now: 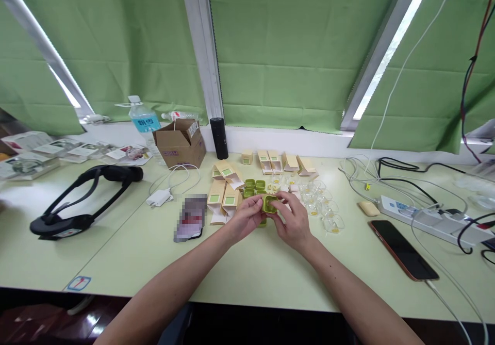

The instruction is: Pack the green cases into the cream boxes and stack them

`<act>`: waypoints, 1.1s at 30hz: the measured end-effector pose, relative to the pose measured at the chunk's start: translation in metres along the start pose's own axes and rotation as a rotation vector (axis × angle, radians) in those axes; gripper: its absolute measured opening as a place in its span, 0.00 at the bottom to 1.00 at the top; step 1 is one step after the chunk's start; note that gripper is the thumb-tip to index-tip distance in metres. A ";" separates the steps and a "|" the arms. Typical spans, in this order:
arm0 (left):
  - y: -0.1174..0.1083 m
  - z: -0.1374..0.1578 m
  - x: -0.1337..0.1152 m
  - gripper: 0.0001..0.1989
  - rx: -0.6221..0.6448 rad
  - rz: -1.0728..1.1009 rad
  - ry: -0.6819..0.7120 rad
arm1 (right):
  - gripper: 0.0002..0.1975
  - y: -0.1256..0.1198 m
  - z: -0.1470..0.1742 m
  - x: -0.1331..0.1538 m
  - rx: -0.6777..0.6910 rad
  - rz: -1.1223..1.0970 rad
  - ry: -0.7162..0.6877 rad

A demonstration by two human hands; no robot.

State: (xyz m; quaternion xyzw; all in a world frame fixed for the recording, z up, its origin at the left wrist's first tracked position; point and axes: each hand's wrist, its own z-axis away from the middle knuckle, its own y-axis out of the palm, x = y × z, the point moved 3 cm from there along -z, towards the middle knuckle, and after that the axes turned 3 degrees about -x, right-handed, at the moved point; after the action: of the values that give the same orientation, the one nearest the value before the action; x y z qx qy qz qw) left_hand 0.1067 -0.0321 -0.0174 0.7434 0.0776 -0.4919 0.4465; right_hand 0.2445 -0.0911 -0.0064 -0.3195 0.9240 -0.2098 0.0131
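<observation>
A small green square cup (pixel 269 204) is held up between my hands over the table, its hollow side facing me. My left hand (pixel 248 214) pinches its left wall between thumb and fingers. On the other side, my right hand (pixel 294 220) grips it, fingertips reaching over the rim and inside, thumb near the lower edge. More green cups (pixel 249 183) stand in a cluster just behind, partly covered by my hands. Clear plastic cups (pixel 319 203) with yellow spots at their bases lie right of my right hand. Small cream cartons (pixel 223 196) lie to the left.
Several more cartons (pixel 290 161) stand along the back. A phone (pixel 190 217) lies left, another phone (pixel 404 249) right, near a power strip (pixel 429 221) with tangled cables. Farther left are a black headset (pixel 64 225), a brown cardboard box (pixel 180 146) and a water bottle (pixel 144 120).
</observation>
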 end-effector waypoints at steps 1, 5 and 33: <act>0.000 0.000 0.000 0.19 0.001 -0.001 0.000 | 0.13 0.000 0.000 0.000 0.000 0.008 -0.005; 0.001 0.001 -0.001 0.18 -0.001 0.014 -0.008 | 0.13 0.000 0.000 0.000 -0.007 0.033 -0.024; 0.003 0.003 -0.001 0.18 0.018 0.003 0.008 | 0.13 -0.003 -0.002 0.004 -0.051 -0.025 -0.022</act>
State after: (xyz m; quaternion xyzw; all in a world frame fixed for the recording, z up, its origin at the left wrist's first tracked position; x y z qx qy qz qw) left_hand 0.1063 -0.0356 -0.0151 0.7494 0.0739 -0.4888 0.4404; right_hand 0.2432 -0.0948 -0.0034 -0.3337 0.9247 -0.1827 0.0126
